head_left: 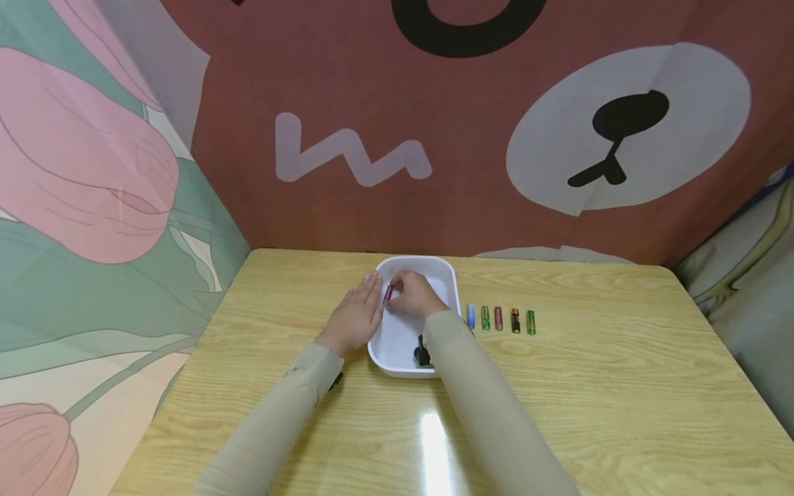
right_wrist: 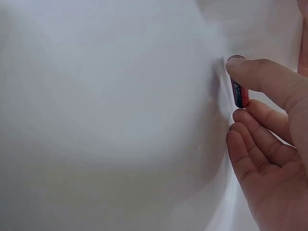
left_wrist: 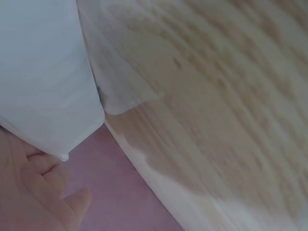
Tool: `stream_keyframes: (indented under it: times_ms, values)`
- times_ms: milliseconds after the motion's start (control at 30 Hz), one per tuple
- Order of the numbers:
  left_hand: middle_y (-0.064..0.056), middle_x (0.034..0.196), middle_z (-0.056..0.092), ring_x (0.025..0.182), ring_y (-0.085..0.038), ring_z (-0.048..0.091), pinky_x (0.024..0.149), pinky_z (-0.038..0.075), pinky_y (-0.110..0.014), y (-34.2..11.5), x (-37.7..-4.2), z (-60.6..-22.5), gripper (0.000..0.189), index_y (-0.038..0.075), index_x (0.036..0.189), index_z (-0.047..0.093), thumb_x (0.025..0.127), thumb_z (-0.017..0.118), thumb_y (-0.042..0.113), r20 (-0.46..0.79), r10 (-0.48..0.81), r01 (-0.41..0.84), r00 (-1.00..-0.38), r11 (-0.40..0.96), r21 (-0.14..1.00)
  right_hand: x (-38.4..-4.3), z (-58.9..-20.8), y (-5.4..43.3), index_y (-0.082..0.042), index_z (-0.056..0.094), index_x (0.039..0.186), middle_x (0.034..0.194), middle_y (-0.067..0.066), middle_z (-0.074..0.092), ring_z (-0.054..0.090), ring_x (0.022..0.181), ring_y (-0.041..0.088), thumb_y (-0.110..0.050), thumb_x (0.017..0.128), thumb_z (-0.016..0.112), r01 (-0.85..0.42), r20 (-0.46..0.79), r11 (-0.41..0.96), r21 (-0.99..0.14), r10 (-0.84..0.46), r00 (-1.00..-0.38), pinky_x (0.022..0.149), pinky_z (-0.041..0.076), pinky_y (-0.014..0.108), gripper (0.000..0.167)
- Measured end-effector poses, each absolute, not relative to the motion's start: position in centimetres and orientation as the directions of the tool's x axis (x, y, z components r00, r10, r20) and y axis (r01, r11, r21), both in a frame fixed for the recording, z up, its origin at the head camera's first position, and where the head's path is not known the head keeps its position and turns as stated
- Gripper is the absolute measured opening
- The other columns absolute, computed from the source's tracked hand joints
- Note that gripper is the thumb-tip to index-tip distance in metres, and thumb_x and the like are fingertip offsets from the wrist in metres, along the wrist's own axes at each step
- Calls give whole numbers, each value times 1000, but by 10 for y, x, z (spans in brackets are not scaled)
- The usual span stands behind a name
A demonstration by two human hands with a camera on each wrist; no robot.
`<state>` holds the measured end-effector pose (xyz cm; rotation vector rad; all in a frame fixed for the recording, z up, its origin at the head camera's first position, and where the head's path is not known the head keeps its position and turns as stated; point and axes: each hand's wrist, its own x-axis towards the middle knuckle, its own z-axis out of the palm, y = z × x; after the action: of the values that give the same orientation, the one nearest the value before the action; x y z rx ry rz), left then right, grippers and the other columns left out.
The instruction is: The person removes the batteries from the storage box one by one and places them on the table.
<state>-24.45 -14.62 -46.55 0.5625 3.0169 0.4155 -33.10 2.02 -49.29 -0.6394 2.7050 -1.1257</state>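
Note:
A white plastic basin (head_left: 397, 362) sits on the wooden table near its back edge. My right hand (head_left: 417, 295) reaches into it and pinches a red battery (head_left: 389, 293) between thumb and fingers, close to the left wall. In the right wrist view the thumb lies over one end of this battery (right_wrist: 240, 94), whose side shows red and black. My left hand (head_left: 356, 318) rests against the basin's left rim with its fingers straight. A small black object (head_left: 422, 354) lies in the basin's near end, partly covered by the right sleeve.
Several batteries stand in a row to the right of the basin: a blue one (head_left: 471, 316), green ones such as this green battery (head_left: 486, 317), a red one (head_left: 499, 318) and a black one (head_left: 515, 320). Behind the table (head_left: 620, 379) hangs a printed curtain (head_left: 471, 207).

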Motion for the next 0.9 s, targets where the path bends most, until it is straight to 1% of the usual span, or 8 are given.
stream_keyframes:
  times_ms: [467,733,900]
  values:
    - [-14,168,15,155,-29,14,123,21,-54,-145,-243,-464,60,-1,160,20,109,34,27,12,357,345,-934,892,293,-334,-487,27,4,70,107,102,14,72,67,100,27,-10,76,87,-314,14,618,-721,-439,-898,94,54,37,38]
    - [-12,169,9,156,-27,9,124,19,-48,-144,-243,-461,61,2,161,14,110,34,29,-40,356,328,-934,895,302,-333,-476,32,4,71,106,100,14,73,68,98,27,-10,74,88,-299,5,627,-719,-426,-905,91,55,36,38]
    - [-11,169,10,156,-26,10,124,20,-48,-145,-244,-461,61,3,161,15,110,33,32,-37,350,324,-936,899,294,-330,-468,35,3,73,106,100,13,74,68,98,26,-11,75,87,-298,-1,624,-722,-431,-902,90,55,35,37]
